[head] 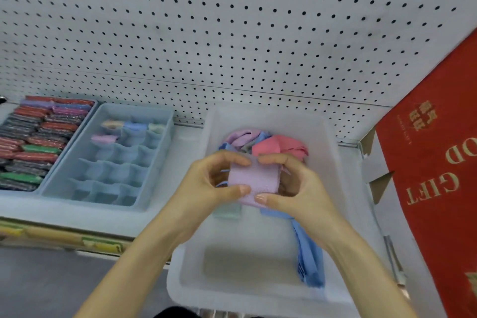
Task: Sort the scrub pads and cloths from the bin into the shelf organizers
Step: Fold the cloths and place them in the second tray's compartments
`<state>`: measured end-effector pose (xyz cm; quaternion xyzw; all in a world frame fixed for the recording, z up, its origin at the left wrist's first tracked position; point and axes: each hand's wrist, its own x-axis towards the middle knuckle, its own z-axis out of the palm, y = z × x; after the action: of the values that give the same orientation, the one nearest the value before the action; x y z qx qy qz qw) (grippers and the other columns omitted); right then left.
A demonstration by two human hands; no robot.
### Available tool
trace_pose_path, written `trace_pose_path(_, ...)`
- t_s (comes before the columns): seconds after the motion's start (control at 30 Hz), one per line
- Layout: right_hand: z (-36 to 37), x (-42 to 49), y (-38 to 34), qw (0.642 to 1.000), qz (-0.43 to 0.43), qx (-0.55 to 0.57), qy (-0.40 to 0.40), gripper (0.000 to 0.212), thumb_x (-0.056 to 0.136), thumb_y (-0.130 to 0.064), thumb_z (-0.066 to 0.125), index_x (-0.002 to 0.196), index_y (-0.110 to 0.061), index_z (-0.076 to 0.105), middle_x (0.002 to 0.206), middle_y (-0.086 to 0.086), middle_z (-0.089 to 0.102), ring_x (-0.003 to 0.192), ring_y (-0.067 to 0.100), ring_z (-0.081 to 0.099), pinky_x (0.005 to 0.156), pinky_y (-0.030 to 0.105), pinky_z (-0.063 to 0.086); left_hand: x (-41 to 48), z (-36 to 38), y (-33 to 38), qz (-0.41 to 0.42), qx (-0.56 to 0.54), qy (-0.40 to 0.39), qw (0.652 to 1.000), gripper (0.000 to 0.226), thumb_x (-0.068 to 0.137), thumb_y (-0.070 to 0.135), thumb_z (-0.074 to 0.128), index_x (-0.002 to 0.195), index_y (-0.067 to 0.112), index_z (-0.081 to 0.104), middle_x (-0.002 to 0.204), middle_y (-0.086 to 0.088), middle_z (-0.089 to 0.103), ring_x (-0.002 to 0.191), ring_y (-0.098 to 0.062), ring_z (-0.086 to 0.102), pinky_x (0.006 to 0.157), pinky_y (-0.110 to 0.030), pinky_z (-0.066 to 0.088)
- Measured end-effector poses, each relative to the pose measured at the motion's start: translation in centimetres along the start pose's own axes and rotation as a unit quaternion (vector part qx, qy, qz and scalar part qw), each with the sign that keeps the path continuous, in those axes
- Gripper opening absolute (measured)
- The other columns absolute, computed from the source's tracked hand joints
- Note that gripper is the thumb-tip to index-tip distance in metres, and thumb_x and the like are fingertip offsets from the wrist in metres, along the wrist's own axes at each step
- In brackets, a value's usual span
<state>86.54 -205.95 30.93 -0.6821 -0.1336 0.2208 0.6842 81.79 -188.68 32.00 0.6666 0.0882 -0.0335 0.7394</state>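
Observation:
Over the translucent white bin [333,142], my left hand [206,181] and my right hand [294,186] both pinch a folded lilac cloth [254,179] by its edges. Inside the bin lie a pink cloth [281,148], a lilac cloth [240,137] and a blue cloth [308,253] draped along the right side. To the left stands a light-blue divided organizer [160,162]; a few of its back cells hold rolled cloths [134,126]. Further left, a tray [91,113] is packed with rows of red, green, purple and dark scrub pads [38,142].
A white pegboard wall [232,33] rises behind the shelf. A red gift box [438,162] with gold lettering stands at the right. The shelf front edge [64,236] carries yellow and green price labels.

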Motion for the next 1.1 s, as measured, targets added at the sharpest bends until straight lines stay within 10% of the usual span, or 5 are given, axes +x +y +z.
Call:
trace_pose_path(0.3,2.7,2.3,0.4,0.99,-0.074,-0.115,-0.041,0.04,0.075,-0.004,0.075,0.099,-0.035,0.063,0.097,-0.013,0.07,0.094,0.008,0.066,0.084,0.024,0.052,-1.6,-3.8,-0.3,0.067,0.334,0.095,0.935,0.038,0.07,0.026,0.082,0.103,0.035,0.066,0.098,0.003,0.059,0.086,-0.006,0.057,0.078,-0.012,0.045)
trace_pose_path(0.5,7.5,4.0,-0.1,0.985,-0.016,-0.125,-0.119,0.008,0.086,-0.018,0.066,0.087,-0.026,0.064,0.075,-0.017,0.064,0.071,-0.002,0.056,0.067,0.013,0.043,-2.8,-8.8,0.3,-0.036,0.067,0.068,0.995,0.036,0.074,0.014,0.072,0.096,-0.01,0.055,0.091,-0.029,0.062,0.082,-0.019,0.063,0.071,-0.027,0.058)
trace_pose_path(0.87,22.2,13.2,0.4,0.954,0.028,-0.157,-0.252,0.023,0.082,-0.005,0.07,0.091,-0.026,0.065,0.084,-0.003,0.069,0.076,0.006,0.06,0.07,0.022,0.047,-3.0,-25.7,-1.3,-0.051,0.066,0.122,0.989,0.019,0.078,0.002,0.072,0.093,0.013,0.068,0.084,-0.008,0.073,0.078,-0.015,0.068,0.073,-0.027,0.056)
trace_pose_path(1.1,27.9,25.7,6.5,0.951,0.04,-0.307,-0.007,0.02,0.086,-0.005,0.06,0.106,-0.008,0.055,0.095,0.003,0.063,0.084,0.02,0.06,0.072,0.022,0.047,-0.6,-38.6,-6.0,0.01,0.325,0.176,0.929,0.019,0.095,0.031,0.049,0.11,0.025,0.059,0.103,0.017,0.062,0.095,0.003,0.057,0.083,-0.022,0.047)
